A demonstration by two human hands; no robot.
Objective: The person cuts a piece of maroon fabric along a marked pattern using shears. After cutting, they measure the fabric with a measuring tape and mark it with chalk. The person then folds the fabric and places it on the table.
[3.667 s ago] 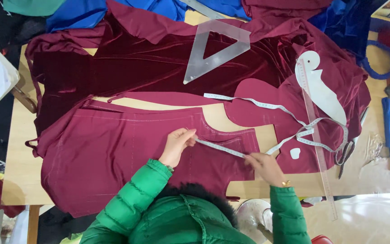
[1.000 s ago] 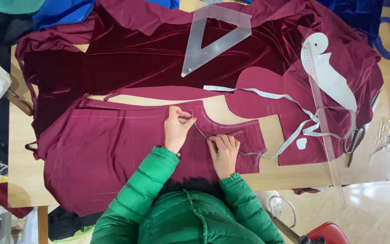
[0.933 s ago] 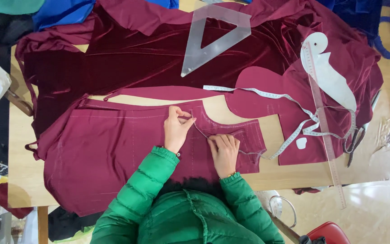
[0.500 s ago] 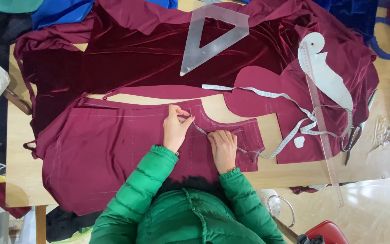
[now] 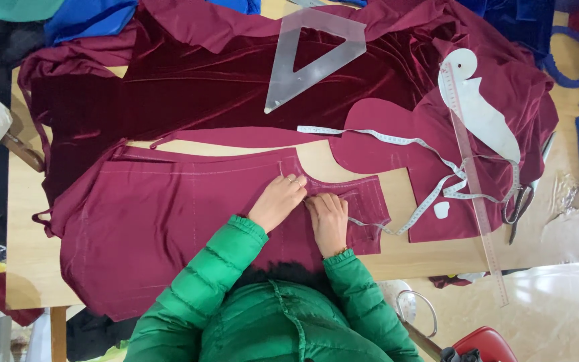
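So the wooden desk [image 5: 21,268] is basically buried under dark red velvet: a big uncut length [image 5: 202,80] across the far side, and nearer the person a cut garment piece [image 5: 169,228] lying flat with pale chalk lines on it. That cut piece is the thing being handled, sitting front and centre just ahead of the green-sleeved arms. Looks soft, floppy and light, with a nap that probably slides a bit, so I'd say flat palms near the edge work better than pinching it. A clear plastic triangle [image 5: 316,53] rests on the uncut length, and a long clear ruler [image 5: 477,194] runs down the right side over a white curved template [image 5: 484,114]. A white tape measure [image 5: 410,144] snakes from the middle out toward the right hand [image 5: 330,221]. Scissors [image 5: 521,204] lie at the right edge by the ruler. Left hand [image 5: 277,200] is palm down at the curved cutout edge, fingers together, grip not closed round anything I can see; right hand just beside it, also pressed flat, nothing clearly held. No packages or labels that I can spot, only a small white scrap [image 5: 441,210] on the velvet.
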